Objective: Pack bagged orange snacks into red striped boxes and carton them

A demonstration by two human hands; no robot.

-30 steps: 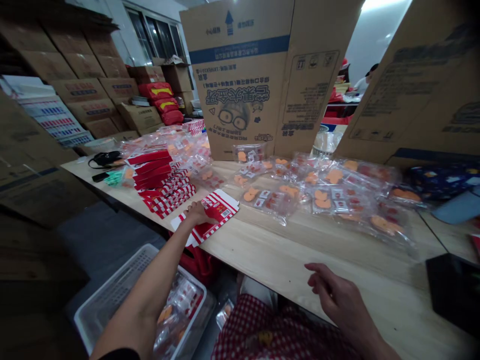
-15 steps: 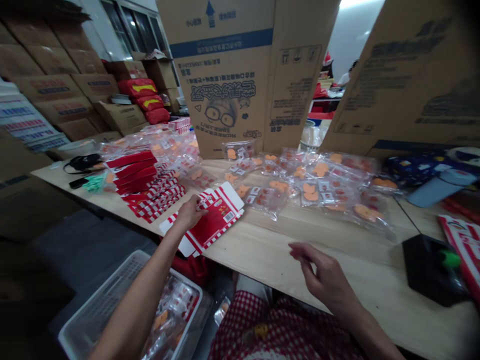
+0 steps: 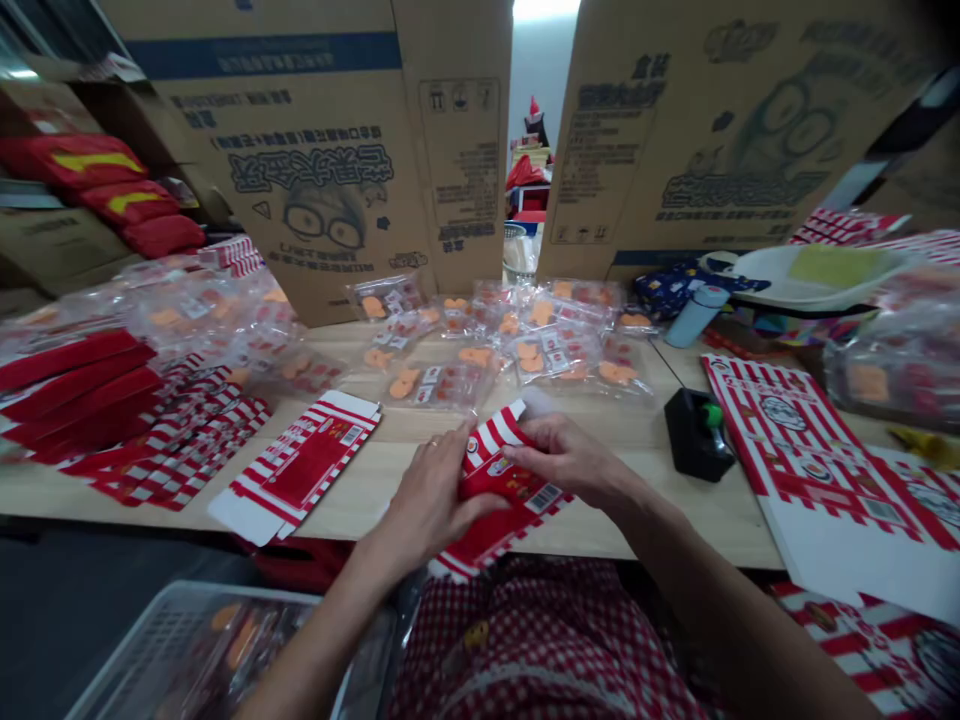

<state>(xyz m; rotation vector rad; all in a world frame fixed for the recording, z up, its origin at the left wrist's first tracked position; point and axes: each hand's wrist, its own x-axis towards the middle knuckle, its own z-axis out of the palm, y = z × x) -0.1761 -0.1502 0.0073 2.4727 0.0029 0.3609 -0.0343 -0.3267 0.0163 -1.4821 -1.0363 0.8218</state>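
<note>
Red-and-white striped thin-cardboard carton (image 3: 521, 487), lower centre | left hand (image 3: 433, 500), right hand (image 3: 574, 460) both clamped on it | likely light, springy, crease-prone | best held by side edges

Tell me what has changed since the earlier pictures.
The left hand has brought a red-and-white carton rightward, in front of the lap; the right hand, empty before, now holds it too. The view has turned right. The striped stack and clear bags stayed put.

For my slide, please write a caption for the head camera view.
Left hand and right hand hold a striped box before bags on a table.
</note>
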